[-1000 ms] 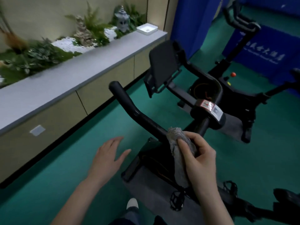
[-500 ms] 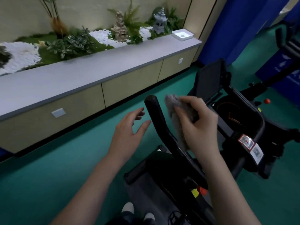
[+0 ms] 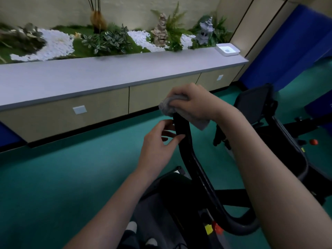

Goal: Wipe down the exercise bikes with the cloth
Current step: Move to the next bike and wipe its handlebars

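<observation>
A black exercise bike stands in front of me, its curved left handlebar (image 3: 188,155) rising to the centre of the view. My right hand (image 3: 194,103) presses a grey cloth (image 3: 168,106) over the tip of that handlebar, fingers closed on the cloth. Just below, my left hand (image 3: 159,148) touches the bar from the left, fingers spread, thumb against the black tube. The bike's black console (image 3: 251,105) shows behind my right forearm. The lower frame carries red and yellow knobs (image 3: 213,229).
A long grey-topped cabinet (image 3: 107,76) runs along the wall to the left, with plants, white pebbles and stone ornaments behind it and a white tray (image 3: 227,49) at its far end. Green floor (image 3: 71,177) lies between cabinet and bike. Blue panels (image 3: 287,51) stand at right.
My right hand has slid the cloth up the handlebar from its lower stretch to the tip. My left hand has moved in from the air to touch the bar. The view has turned left.
</observation>
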A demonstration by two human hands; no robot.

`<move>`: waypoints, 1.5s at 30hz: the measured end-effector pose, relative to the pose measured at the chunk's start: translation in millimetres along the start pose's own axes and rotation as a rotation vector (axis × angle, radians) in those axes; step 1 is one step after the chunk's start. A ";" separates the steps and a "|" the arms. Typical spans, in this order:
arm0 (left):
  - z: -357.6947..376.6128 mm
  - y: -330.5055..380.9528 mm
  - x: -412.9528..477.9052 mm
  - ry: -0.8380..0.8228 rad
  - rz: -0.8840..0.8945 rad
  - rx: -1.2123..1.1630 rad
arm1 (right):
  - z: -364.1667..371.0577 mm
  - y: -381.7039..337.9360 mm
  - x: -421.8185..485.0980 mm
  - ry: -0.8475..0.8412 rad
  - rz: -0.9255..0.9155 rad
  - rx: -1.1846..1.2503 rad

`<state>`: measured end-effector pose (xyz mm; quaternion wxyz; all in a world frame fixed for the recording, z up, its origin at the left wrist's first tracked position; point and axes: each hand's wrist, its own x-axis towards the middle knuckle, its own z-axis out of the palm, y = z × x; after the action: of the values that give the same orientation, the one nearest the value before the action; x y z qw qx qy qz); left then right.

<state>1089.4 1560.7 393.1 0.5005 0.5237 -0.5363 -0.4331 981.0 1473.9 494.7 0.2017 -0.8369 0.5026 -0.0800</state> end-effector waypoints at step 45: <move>-0.6 -7.1 5.1 -0.063 -0.091 -0.339 | 87.4 -1.2 -71.7 0.725 0.541 0.462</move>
<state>1091.1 1555.1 386.6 0.5444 0.4420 -0.4466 -0.5557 976.8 1559.5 421.0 0.2075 -0.5287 0.7084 -0.4190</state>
